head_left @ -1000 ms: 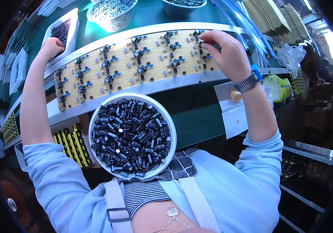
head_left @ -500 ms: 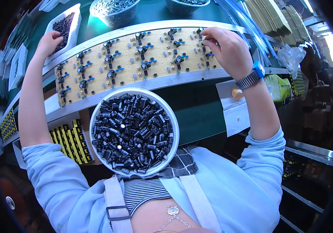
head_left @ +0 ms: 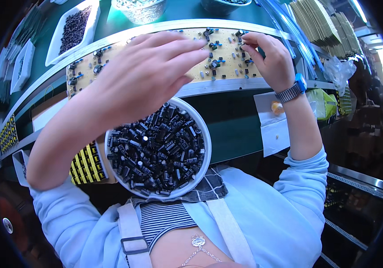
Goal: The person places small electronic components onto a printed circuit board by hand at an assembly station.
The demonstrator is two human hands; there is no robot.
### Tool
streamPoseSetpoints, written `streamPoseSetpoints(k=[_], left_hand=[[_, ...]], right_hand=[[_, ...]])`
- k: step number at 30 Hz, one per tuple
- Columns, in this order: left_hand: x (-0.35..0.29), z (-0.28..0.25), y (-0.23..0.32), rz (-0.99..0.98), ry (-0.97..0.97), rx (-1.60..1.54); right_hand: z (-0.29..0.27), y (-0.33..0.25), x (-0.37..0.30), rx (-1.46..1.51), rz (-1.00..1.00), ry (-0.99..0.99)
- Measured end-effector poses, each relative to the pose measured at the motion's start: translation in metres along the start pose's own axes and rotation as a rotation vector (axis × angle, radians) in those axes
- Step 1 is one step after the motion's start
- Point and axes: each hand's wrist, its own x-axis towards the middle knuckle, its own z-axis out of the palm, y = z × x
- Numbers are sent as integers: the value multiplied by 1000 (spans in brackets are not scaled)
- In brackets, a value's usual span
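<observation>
My left hand (head_left: 153, 73) crosses above the circuit board panel (head_left: 81, 71), slightly blurred. Its fingers are stretched toward the right and the thumb stands apart below them; the palm side is hidden. At the panel's right end my right hand (head_left: 272, 58) is closed, thumb and forefinger curled together beside the mounted parts. Whatever is between those fingertips is too small to make out. The tan panel carries rows of black capacitors (head_left: 214, 64), blue-tipped parts and small grey parts. A white round tub (head_left: 206, 163) heaped with loose black capacitors (head_left: 160, 154) rests against my lap.
A white tray (head_left: 54, 47) of small dark parts stands beyond the panel's left end. Two clear tubs (head_left: 144, 13) of parts stand at the back. Metal rails (head_left: 227, 87) edge the panel. Yellow-and-black components (head_left: 86, 167) lie left of the tub, white paper (head_left: 269, 129) to its right.
My left hand has left the dark-parts tray and swung right over the panel. My right hand stays at the panel's right end. The view has shifted slightly.
</observation>
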Motion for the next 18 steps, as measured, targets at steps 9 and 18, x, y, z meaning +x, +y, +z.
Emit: streamPoseSetpoints(k=[9,18], left_hand=[[32,51,-27,1,-65,134],[31,45,-34,-116,-188,141]], right_hand=[[-22,-39,-2,64,-32,76],[-10,-172,-18,270,-305,-426]])
